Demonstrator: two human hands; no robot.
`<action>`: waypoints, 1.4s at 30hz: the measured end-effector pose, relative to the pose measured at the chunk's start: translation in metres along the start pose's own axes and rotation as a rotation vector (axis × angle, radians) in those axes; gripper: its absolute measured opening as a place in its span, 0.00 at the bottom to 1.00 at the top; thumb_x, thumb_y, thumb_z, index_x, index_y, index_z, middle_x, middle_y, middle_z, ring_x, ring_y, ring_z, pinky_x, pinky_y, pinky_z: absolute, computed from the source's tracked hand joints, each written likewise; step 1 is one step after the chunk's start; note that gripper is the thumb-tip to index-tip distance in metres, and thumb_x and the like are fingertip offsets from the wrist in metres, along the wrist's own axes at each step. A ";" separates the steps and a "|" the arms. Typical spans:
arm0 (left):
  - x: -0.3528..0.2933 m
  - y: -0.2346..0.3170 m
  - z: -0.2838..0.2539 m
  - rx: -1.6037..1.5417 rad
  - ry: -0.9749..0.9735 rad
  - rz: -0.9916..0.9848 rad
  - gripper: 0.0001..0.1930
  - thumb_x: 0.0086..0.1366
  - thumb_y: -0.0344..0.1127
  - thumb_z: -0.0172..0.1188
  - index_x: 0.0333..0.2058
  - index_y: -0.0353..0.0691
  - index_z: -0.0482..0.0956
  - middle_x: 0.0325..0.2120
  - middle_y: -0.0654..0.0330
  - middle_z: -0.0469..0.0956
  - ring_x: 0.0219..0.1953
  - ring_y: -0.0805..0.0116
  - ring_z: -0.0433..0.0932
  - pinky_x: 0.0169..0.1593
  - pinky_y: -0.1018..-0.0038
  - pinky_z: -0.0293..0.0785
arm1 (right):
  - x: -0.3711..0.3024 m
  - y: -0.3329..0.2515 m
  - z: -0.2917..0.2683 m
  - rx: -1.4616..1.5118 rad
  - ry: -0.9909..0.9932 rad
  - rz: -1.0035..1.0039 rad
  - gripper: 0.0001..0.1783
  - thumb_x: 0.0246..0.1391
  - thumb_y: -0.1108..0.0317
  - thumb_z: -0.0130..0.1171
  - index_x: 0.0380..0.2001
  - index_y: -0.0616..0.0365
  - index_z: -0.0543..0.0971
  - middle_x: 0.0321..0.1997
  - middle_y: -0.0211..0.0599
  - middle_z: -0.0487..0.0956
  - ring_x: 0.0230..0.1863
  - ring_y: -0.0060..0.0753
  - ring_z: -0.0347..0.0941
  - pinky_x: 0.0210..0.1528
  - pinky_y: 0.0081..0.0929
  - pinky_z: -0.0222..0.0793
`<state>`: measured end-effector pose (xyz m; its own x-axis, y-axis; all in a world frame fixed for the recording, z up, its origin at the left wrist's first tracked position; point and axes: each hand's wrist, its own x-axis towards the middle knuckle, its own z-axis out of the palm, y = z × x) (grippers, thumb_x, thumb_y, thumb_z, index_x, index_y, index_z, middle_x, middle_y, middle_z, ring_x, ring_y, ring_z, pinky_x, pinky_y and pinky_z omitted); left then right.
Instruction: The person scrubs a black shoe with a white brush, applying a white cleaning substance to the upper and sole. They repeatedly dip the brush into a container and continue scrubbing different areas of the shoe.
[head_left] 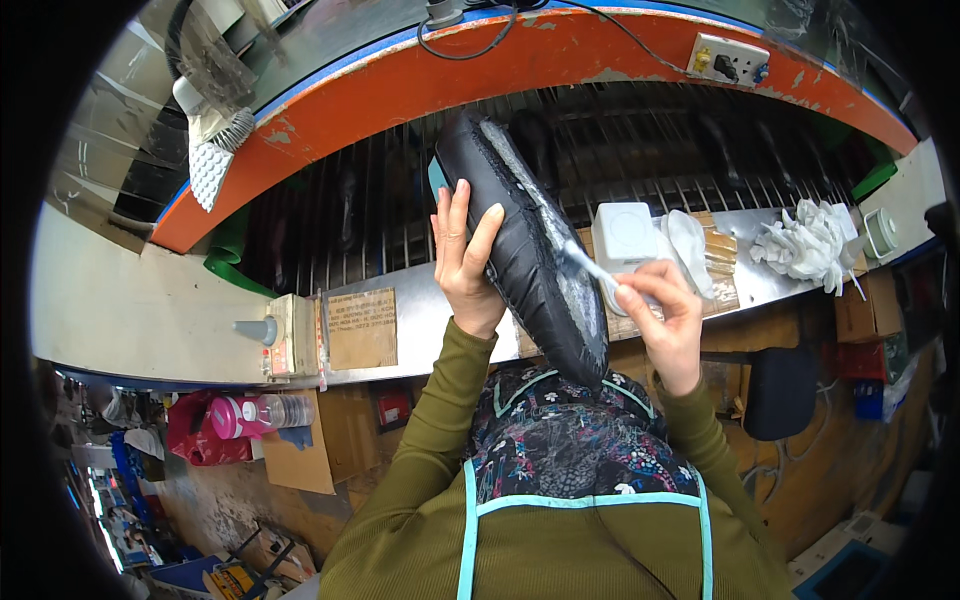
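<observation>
Olive top [555, 550] nearest, black shoe [520, 255] tilted over bench [422, 312] edge, left hand [468, 272] half-curled holding its side, right hand [668, 325] pinching white brush-like tool [602, 277] at its underside; if either of 2 grips slips, pale coating [581, 300] could smear the black side.

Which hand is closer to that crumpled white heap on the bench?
Right. The right hand, holding a slim white tool, is left of the crumpled white heap. The left hand is farther left, holding the black shoe.
</observation>
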<state>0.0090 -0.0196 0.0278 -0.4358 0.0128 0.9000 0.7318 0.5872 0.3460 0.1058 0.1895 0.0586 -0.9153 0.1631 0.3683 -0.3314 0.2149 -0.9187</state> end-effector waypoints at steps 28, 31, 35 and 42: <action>-0.020 -0.014 -0.021 0.122 -0.093 -0.080 0.32 0.46 0.30 0.71 0.53 0.59 0.77 0.62 0.53 0.66 0.65 0.40 0.60 0.64 0.46 0.57 | 0.006 0.006 0.022 -0.209 0.017 -0.110 0.07 0.49 0.74 0.67 0.34 0.60 0.85 0.33 0.30 0.73 0.27 0.17 0.66 0.27 0.16 0.62; -0.018 -0.014 -0.022 0.124 -0.089 -0.082 0.32 0.46 0.30 0.71 0.53 0.58 0.77 0.62 0.53 0.67 0.65 0.40 0.61 0.64 0.45 0.58 | 0.011 0.006 0.027 -0.116 0.037 -0.103 0.07 0.48 0.74 0.67 0.34 0.59 0.85 0.33 0.30 0.73 0.28 0.18 0.67 0.26 0.17 0.62; -0.016 -0.016 -0.022 0.139 -0.091 -0.079 0.32 0.46 0.29 0.72 0.53 0.57 0.77 0.62 0.53 0.67 0.64 0.39 0.62 0.63 0.45 0.59 | 0.018 0.008 0.020 -0.111 -0.083 -0.136 0.07 0.47 0.75 0.67 0.33 0.59 0.85 0.31 0.29 0.73 0.27 0.18 0.66 0.25 0.17 0.62; -0.012 -0.018 -0.019 0.177 -0.088 -0.098 0.31 0.46 0.31 0.72 0.52 0.58 0.77 0.61 0.54 0.68 0.62 0.41 0.65 0.63 0.48 0.61 | 0.010 0.012 0.004 -0.106 -0.167 -0.159 0.07 0.47 0.75 0.67 0.33 0.59 0.85 0.29 0.29 0.73 0.24 0.18 0.65 0.25 0.17 0.62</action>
<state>0.0111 -0.0459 0.0159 -0.5500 0.0142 0.8350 0.5836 0.7218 0.3721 0.0916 0.1902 0.0511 -0.8818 -0.0404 0.4699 -0.4562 0.3260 -0.8280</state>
